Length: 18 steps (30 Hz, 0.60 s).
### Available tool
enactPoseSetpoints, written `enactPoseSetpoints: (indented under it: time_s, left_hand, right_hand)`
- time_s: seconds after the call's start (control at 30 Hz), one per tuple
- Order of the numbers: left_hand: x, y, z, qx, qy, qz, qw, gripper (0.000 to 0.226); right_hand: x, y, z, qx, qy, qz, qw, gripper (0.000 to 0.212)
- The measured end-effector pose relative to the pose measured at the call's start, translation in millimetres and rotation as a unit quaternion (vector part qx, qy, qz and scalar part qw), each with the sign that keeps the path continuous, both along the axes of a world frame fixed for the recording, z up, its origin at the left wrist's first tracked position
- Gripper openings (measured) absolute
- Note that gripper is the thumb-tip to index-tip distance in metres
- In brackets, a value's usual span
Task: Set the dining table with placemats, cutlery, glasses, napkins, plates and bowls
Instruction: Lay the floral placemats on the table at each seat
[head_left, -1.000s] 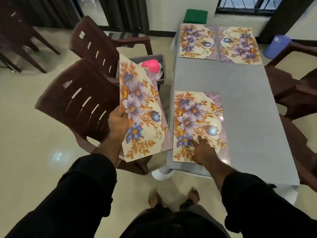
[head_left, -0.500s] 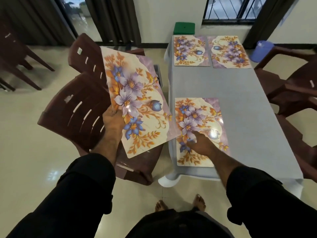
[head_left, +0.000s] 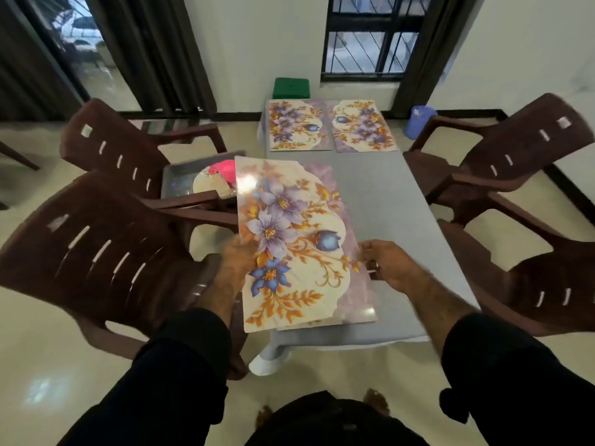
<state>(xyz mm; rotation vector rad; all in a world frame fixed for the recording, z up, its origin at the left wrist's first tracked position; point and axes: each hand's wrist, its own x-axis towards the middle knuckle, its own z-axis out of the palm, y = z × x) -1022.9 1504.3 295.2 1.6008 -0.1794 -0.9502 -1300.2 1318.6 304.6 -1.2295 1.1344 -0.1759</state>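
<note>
Both hands, left hand [head_left: 237,257] and right hand [head_left: 384,263], pinch the thin, light, glossy placemat [head_left: 299,239] by its long edges; likely bendy and slippery

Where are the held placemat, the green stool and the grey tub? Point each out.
held placemat [head_left: 289,239]: head view, on its flowered middle.
green stool [head_left: 290,88]: head view, on its top.
grey tub [head_left: 176,175]: head view, on its near-left inner wall.
</note>
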Motion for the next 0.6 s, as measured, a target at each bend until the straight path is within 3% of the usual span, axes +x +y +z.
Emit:
enactPoseSetpoints:
  time_s: [0.03, 0.2, 0.27, 0.33, 0.43, 0.53, 0.6]
  left_hand:
    - [-14, -9, -11, -0.003, -0.003, -0.005, 1.000, 0.011]
    - [-86, -65, -47, 0.033, -0.106, -0.045, 0.993, 0.029]
    - [-110, -93, -60, 0.091, -0.220, -0.052, 0.970, 0.063]
    - [-134, -123, -66, 0.182, -0.379, -0.077, 0.904, 0.094]
    - [-184, -173, -48, 0.199, -0.533, -0.160, 0.807, 0.110]
    - [-226, -215, -23, 0.231, -0.598, -0.285, 0.712, 0.102]
    - [-246, -227, -11, 0.289, -0.575, -0.374, 0.668, 0.076]
  right_hand:
    - [-15, -8, -9, -0.023, 0.039, 0.001, 0.999, 0.014]
    - [-93, -57, -42, -0.085, 0.126, -0.055, 0.987, 0.017]
    - [-128, -92, -50, -0.153, 0.153, -0.045, 0.975, 0.023]
    - [-159, -130, -56, -0.219, 0.170, -0.010, 0.961, 0.023]
    - [-192, -180, -62, -0.307, 0.199, 0.103, 0.925, 0.020]
    - [-196, -206, -53, -0.355, 0.204, 0.186, 0.893, 0.025]
    - [-192, -216, -43, -0.396, 0.196, 0.216, 0.871, 0.029]
